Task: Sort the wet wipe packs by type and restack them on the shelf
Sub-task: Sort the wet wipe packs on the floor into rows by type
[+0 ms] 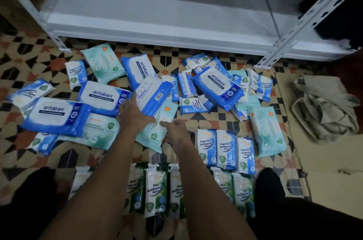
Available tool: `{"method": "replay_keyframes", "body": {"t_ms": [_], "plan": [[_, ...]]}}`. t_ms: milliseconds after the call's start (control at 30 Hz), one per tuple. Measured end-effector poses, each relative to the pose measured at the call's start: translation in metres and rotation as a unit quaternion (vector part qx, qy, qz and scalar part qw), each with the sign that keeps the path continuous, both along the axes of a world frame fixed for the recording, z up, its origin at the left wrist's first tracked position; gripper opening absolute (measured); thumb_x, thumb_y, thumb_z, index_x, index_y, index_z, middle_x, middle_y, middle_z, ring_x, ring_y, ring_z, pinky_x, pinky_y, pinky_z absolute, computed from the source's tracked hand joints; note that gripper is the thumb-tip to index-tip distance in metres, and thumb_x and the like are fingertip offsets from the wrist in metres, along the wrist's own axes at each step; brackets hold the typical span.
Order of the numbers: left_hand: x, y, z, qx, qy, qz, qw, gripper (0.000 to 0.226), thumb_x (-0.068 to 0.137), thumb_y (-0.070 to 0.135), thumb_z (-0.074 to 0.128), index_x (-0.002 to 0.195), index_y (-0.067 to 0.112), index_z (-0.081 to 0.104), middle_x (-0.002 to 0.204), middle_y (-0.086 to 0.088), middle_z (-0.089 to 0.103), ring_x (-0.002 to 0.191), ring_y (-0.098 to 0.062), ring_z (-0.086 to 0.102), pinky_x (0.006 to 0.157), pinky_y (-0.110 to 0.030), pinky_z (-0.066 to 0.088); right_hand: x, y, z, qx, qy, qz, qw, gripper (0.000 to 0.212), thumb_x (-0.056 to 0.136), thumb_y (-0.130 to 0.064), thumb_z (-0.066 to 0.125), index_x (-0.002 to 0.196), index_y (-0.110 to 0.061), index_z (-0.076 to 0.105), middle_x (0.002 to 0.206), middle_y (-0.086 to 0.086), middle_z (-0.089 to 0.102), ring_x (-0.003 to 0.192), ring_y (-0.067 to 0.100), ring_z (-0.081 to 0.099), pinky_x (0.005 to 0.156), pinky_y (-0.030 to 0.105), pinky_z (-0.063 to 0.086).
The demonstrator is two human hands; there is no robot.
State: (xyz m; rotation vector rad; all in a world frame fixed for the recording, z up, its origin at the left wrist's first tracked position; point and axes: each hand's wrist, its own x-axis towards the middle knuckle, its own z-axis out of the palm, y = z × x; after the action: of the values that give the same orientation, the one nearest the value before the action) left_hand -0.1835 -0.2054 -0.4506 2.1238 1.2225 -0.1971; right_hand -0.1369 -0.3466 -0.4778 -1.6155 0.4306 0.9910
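Observation:
Wet wipe packs lie scattered on the patterned floor below a white metal shelf [157,16], whose boards hold nothing. My left hand [133,116] grips the lower corner of a blue antabax pack [155,92] lying face down in the middle of the pile. Just to its right, my right hand [176,131] holds the right edge of a pale green pack [155,133], thumb on top. Other antabax packs [57,116] lie at the left and at the centre right [218,86]. Near me stand a row of blue fragrance-free packs [225,149] and a row of green pine packs [157,188].
A crumpled beige cloth bag [324,110] lies on the floor at the right. The shelf's slotted uprights [306,16] stand at the right and a foot [59,43] at the left. My dark-clothed knees [269,186] flank the sorted rows.

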Motion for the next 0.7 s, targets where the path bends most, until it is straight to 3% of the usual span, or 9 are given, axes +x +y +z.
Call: {"method": "replay_keyframes", "body": {"t_ms": [67, 100, 200, 267, 367, 467, 567, 633, 700], "plan": [[0.004, 0.01, -0.001, -0.004, 0.019, -0.005, 1.0, 0.123, 0.064, 0.04, 0.092, 0.159, 0.03, 0.014, 0.159, -0.015, 0.03, 0.146, -0.038, 0.023, 0.114, -0.059, 0.025, -0.002, -0.001, 0.02, 0.011, 0.003, 0.051, 0.999, 0.015, 0.087, -0.012, 0.075, 0.096, -0.006, 0.064, 0.08, 0.01, 0.069, 0.043, 0.005, 0.058, 0.038, 0.018, 0.041], [0.005, 0.013, -0.001, 0.006, 0.027, -0.006, 1.0, 0.121, 0.062, 0.042, 0.092, 0.157, 0.031, 0.017, 0.154, -0.016, 0.036, 0.142, -0.039, 0.026, 0.112, -0.058, 0.027, -0.001, -0.001, 0.018, 0.004, -0.002, 0.073, 0.997, 0.007, 0.092, -0.009, 0.07, 0.092, -0.006, 0.064, 0.072, 0.008, 0.064, 0.038, 0.004, 0.053, 0.038, 0.018, 0.04], [0.006, 0.012, 0.003, 0.001, 0.003, 0.016, 1.0, 0.114, 0.055, 0.043, 0.091, 0.15, 0.032, 0.029, 0.144, -0.015, 0.043, 0.134, -0.038, 0.034, 0.108, -0.054, 0.027, -0.007, 0.002, 0.016, 0.011, -0.016, 0.113, 0.993, 0.014, 0.091, -0.022, 0.072, 0.085, -0.012, 0.064, 0.089, 0.02, 0.072, 0.066, 0.02, 0.067, 0.07, 0.044, 0.061], [0.006, 0.008, 0.006, -0.034, -0.055, 0.052, 0.997, 0.105, 0.056, 0.038, 0.09, 0.145, 0.035, 0.035, 0.14, -0.012, 0.042, 0.13, -0.035, 0.04, 0.103, -0.05, 0.029, -0.009, 0.004, 0.018, 0.032, -0.018, 0.112, 0.993, 0.011, 0.094, -0.021, 0.068, 0.091, -0.013, 0.061, 0.102, 0.022, 0.072, 0.081, 0.03, 0.072, 0.082, 0.054, 0.06], [0.007, 0.007, 0.014, -0.026, -0.142, 0.1, 0.985, 0.091, 0.058, 0.036, 0.088, 0.137, 0.037, 0.042, 0.135, -0.011, 0.041, 0.124, -0.035, 0.044, 0.1, -0.047, 0.041, -0.002, 0.002, 0.022, 0.031, -0.068, 0.067, 0.995, 0.015, 0.096, -0.018, 0.065, 0.095, -0.015, 0.05, 0.098, 0.012, 0.069, 0.084, 0.028, 0.071, 0.075, 0.046, 0.059], [0.007, 0.022, 0.023, 0.001, -0.21, 0.178, 0.961, 0.077, 0.064, 0.029, 0.088, 0.13, 0.03, 0.049, 0.134, -0.013, 0.041, 0.126, -0.034, 0.043, 0.098, -0.046, 0.047, 0.01, 0.001, 0.026, 0.026, -0.103, 0.044, 0.993, 0.023, 0.095, -0.025, 0.066, 0.107, -0.012, 0.052, 0.103, 0.009, 0.071, 0.081, 0.02, 0.07, 0.064, 0.033, 0.057], [0.003, 0.041, 0.031, 0.019, -0.254, 0.231, 0.939, 0.068, 0.069, 0.026, 0.087, 0.126, 0.03, 0.051, 0.138, -0.012, 0.037, 0.126, -0.034, 0.043, 0.092, -0.041, 0.046, 0.027, 0.009, 0.037, 0.055, -0.107, 0.021, 0.993, 0.027, 0.095, -0.022, 0.066, 0.116, -0.011, 0.052, 0.107, 0.006, 0.072, 0.091, 0.019, 0.072, 0.077, 0.039, 0.06], [0.0, 0.053, 0.034, 0.044, -0.246, 0.237, 0.939, 0.068, 0.069, 0.026, 0.087, 0.128, 0.028, 0.053, 0.141, -0.013, 0.036, 0.128, -0.033, 0.042, 0.098, -0.042, 0.043, 0.044, 0.022, 0.043, 0.07, -0.114, 0.017, 0.991, 0.027, 0.096, -0.021, 0.065, 0.118, -0.012, 0.053, 0.106, 0.007, 0.073, 0.093, 0.021, 0.073, 0.075, 0.039, 0.06], [-0.004, 0.066, 0.029, 0.055, -0.17, 0.197, 0.964, 0.072, 0.07, 0.031, 0.088, 0.133, 0.029, 0.052, 0.145, -0.015, 0.035, 0.133, -0.036, 0.038, 0.108, -0.049, 0.038, 0.054, 0.038, 0.048, 0.078, -0.112, 0.045, 0.99, 0.029, 0.099, -0.023, 0.061, 0.125, -0.015, 0.052, 0.108, 0.008, 0.073, 0.095, 0.026, 0.073, 0.077, 0.04, 0.059]]}}
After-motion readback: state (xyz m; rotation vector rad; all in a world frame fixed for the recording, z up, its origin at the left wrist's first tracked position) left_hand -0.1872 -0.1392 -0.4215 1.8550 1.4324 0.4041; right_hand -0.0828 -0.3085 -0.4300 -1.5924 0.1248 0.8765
